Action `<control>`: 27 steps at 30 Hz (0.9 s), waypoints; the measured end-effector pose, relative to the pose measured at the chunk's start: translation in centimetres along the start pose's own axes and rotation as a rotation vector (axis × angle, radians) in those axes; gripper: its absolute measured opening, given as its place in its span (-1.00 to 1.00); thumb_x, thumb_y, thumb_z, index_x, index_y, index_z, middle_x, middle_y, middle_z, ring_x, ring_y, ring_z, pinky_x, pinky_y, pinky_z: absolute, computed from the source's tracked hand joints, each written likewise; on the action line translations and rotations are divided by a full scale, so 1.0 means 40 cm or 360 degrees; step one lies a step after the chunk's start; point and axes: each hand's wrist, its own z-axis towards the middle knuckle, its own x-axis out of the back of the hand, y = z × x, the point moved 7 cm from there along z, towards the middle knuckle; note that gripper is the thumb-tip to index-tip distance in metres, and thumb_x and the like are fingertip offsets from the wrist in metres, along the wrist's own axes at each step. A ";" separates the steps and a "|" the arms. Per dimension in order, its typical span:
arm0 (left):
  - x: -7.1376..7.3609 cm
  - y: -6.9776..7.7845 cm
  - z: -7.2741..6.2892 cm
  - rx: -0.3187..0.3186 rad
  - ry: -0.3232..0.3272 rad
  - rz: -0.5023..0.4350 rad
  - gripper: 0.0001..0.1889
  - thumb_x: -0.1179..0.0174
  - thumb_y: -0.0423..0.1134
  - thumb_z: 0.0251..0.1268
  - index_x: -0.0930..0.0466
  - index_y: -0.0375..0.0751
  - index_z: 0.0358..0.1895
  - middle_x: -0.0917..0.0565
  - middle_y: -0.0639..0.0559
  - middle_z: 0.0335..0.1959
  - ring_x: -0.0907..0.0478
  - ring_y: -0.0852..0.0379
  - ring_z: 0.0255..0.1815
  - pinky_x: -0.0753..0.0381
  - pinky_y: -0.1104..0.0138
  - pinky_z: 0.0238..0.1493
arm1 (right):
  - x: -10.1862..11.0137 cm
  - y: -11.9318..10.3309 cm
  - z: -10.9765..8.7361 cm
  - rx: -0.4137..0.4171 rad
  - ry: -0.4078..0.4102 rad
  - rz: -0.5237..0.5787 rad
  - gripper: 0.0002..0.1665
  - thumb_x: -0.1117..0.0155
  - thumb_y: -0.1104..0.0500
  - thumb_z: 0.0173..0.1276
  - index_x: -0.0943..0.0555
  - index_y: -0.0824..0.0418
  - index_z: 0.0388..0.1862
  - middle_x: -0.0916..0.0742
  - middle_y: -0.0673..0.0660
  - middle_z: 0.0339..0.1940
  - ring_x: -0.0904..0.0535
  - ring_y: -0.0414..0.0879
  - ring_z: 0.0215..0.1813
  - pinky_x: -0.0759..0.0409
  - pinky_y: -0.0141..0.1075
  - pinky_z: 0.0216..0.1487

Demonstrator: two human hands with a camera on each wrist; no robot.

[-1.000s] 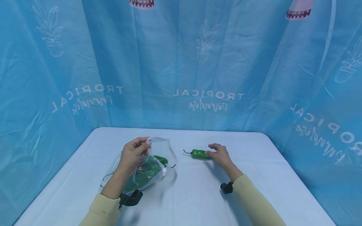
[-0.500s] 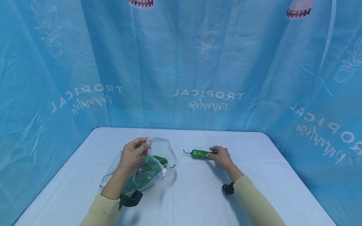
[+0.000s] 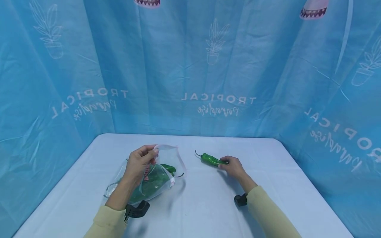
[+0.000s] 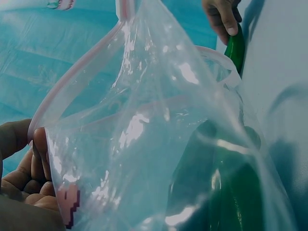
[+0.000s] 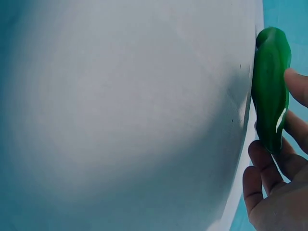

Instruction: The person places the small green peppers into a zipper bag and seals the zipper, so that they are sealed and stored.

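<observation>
My left hand (image 3: 139,162) pinches the rim of a clear zip bag (image 3: 150,194) with pink edging, whose mouth stands open toward the right. Inside the bag lie green peppers (image 3: 168,168), blurred by the plastic; a dark stem pokes out near the mouth. In the left wrist view the thumb and forefinger grip the bag's pink edge (image 4: 77,67). To the right, my right hand (image 3: 233,166) holds a single green pepper (image 3: 210,160) by its tapered end, its curved stem pointing left. The right wrist view shows thumb and fingers around that pepper's tip (image 5: 272,96).
Both hands work over a white-covered table (image 3: 202,211). A blue printed curtain (image 3: 166,66) hangs behind it and along both sides. Black wrist-worn devices (image 3: 138,210) sit on both wrists.
The right fingers have closed on the pepper's tapered end. The pepper has turned slightly, its stem end now farther back and a little to the right. The left hand keeps its grip on the bag.
</observation>
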 end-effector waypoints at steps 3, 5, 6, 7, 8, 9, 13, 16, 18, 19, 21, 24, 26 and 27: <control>0.000 0.000 -0.001 -0.0005 -0.0003 0.0002 -0.61 -0.17 -0.12 0.30 -0.51 -0.31 0.07 -0.55 0.19 -0.46 -0.48 0.26 -0.47 -0.54 0.42 -0.28 | -0.004 0.005 -0.004 -0.0025 -0.0019 -0.0003 -0.51 -0.32 0.06 0.21 -0.56 0.14 0.13 -0.61 0.18 0.14 -0.50 0.07 0.17 -0.47 -0.02 0.15; 0.001 -0.001 -0.002 -0.0008 -0.0003 0.0004 -0.61 -0.17 -0.12 0.31 -0.51 -0.31 0.07 -0.55 0.20 -0.45 -0.48 0.26 -0.48 -0.54 0.42 -0.29 | -0.006 0.008 -0.006 -0.0029 -0.0029 -0.0018 -0.51 -0.31 0.06 0.22 -0.56 0.14 0.13 -0.61 0.19 0.13 -0.50 0.07 0.16 -0.47 -0.02 0.14; 0.001 -0.001 -0.003 -0.0010 -0.0003 0.0005 -0.61 -0.17 -0.12 0.31 -0.51 -0.31 0.08 -0.55 0.19 -0.46 -0.48 0.26 -0.48 -0.54 0.42 -0.29 | -0.007 0.008 -0.006 -0.0035 -0.0031 -0.0021 -0.51 -0.31 0.06 0.22 -0.56 0.14 0.13 -0.61 0.19 0.13 -0.50 0.07 0.16 -0.47 -0.02 0.14; 0.001 -0.001 -0.003 -0.0010 -0.0002 0.0007 -0.61 -0.16 -0.12 0.31 -0.51 -0.31 0.08 -0.55 0.20 -0.45 -0.48 0.27 -0.48 -0.54 0.43 -0.29 | -0.007 0.008 -0.008 -0.0031 -0.0031 -0.0029 -0.52 -0.31 0.07 0.22 -0.56 0.14 0.13 -0.61 0.19 0.13 -0.50 0.07 0.16 -0.47 -0.01 0.14; 0.001 -0.001 -0.003 -0.0010 -0.0001 0.0006 -0.61 -0.16 -0.12 0.31 -0.51 -0.31 0.08 -0.55 0.20 -0.45 -0.48 0.27 -0.47 -0.54 0.43 -0.29 | -0.007 0.009 -0.008 -0.0028 -0.0030 -0.0033 -0.52 -0.31 0.08 0.22 -0.56 0.15 0.13 -0.62 0.19 0.13 -0.50 0.07 0.15 -0.46 -0.01 0.15; 0.002 -0.002 -0.003 -0.0010 0.0000 0.0006 -0.61 -0.16 -0.12 0.31 -0.51 -0.31 0.08 -0.55 0.20 -0.45 -0.48 0.27 -0.47 -0.54 0.43 -0.29 | -0.007 0.009 -0.009 -0.0024 -0.0031 -0.0036 -0.53 -0.30 0.09 0.23 -0.56 0.15 0.13 -0.62 0.19 0.13 -0.50 0.07 0.15 -0.46 -0.01 0.14; 0.002 -0.002 -0.004 -0.0009 0.0002 0.0004 -0.61 -0.16 -0.11 0.31 -0.51 -0.31 0.07 -0.56 0.21 -0.45 -0.48 0.27 -0.47 -0.53 0.42 -0.28 | -0.005 0.012 -0.015 -0.0026 -0.0023 -0.0003 -0.54 -0.29 0.11 0.23 -0.56 0.16 0.13 -0.62 0.19 0.13 -0.51 0.05 0.13 -0.47 -0.03 0.14; 0.003 0.000 -0.004 -0.0008 -0.0001 -0.0005 -0.61 -0.16 -0.11 0.31 -0.51 -0.32 0.08 -0.56 0.21 -0.46 -0.48 0.27 -0.48 -0.53 0.41 -0.28 | 0.001 0.015 -0.022 -0.0028 -0.0006 0.0045 -0.54 -0.29 0.11 0.23 -0.56 0.17 0.13 -0.62 0.20 0.13 -0.51 0.06 0.13 -0.47 -0.03 0.13; 0.004 0.002 -0.004 -0.0005 0.0000 -0.0006 -0.61 -0.16 -0.12 0.31 -0.51 -0.32 0.07 -0.55 0.20 -0.46 -0.48 0.27 -0.48 -0.53 0.41 -0.28 | 0.006 0.016 -0.026 -0.0023 0.0007 0.0078 -0.54 -0.30 0.10 0.24 -0.57 0.17 0.13 -0.61 0.20 0.15 -0.50 0.06 0.14 -0.47 -0.02 0.14; 0.004 0.003 -0.004 -0.0003 0.0000 -0.0007 -0.61 -0.16 -0.12 0.31 -0.51 -0.32 0.07 -0.55 0.20 -0.46 -0.48 0.27 -0.48 -0.53 0.41 -0.28 | 0.009 0.016 -0.028 -0.0022 0.0013 0.0099 -0.54 -0.30 0.10 0.24 -0.57 0.17 0.13 -0.61 0.20 0.15 -0.49 0.06 0.15 -0.46 -0.02 0.14; 0.004 0.005 -0.004 0.0001 0.0003 -0.0007 -0.62 -0.16 -0.12 0.31 -0.51 -0.31 0.07 -0.55 0.20 -0.46 -0.48 0.27 -0.48 -0.53 0.41 -0.27 | 0.014 0.018 -0.032 -0.0015 0.0022 0.0129 -0.54 -0.30 0.10 0.24 -0.57 0.16 0.12 -0.60 0.20 0.16 -0.49 0.05 0.15 -0.45 -0.01 0.15; 0.005 0.006 -0.003 0.0010 0.0005 -0.0011 -0.62 -0.17 -0.12 0.31 -0.51 -0.31 0.07 -0.55 0.20 -0.46 -0.49 0.26 -0.48 -0.53 0.40 -0.25 | 0.021 0.020 -0.039 -0.0019 0.0033 0.0152 -0.55 -0.30 0.09 0.25 -0.57 0.15 0.12 -0.60 0.19 0.17 -0.48 0.06 0.17 -0.43 0.01 0.19; 0.006 0.006 -0.003 0.0015 0.0004 -0.0013 -0.62 -0.17 -0.13 0.31 -0.51 -0.31 0.08 -0.55 0.21 -0.46 -0.49 0.27 -0.48 -0.53 0.40 -0.24 | 0.026 0.020 -0.046 -0.0016 0.0043 0.0149 -0.55 -0.30 0.09 0.25 -0.58 0.15 0.12 -0.60 0.20 0.17 -0.47 0.07 0.19 -0.41 0.04 0.22; 0.006 0.006 -0.003 0.0016 0.0004 -0.0013 -0.62 -0.17 -0.13 0.31 -0.51 -0.31 0.08 -0.55 0.21 -0.46 -0.49 0.27 -0.48 -0.53 0.40 -0.24 | 0.028 0.019 -0.050 -0.0018 0.0046 0.0148 -0.55 -0.30 0.09 0.24 -0.58 0.15 0.11 -0.60 0.20 0.17 -0.47 0.07 0.19 -0.41 0.04 0.23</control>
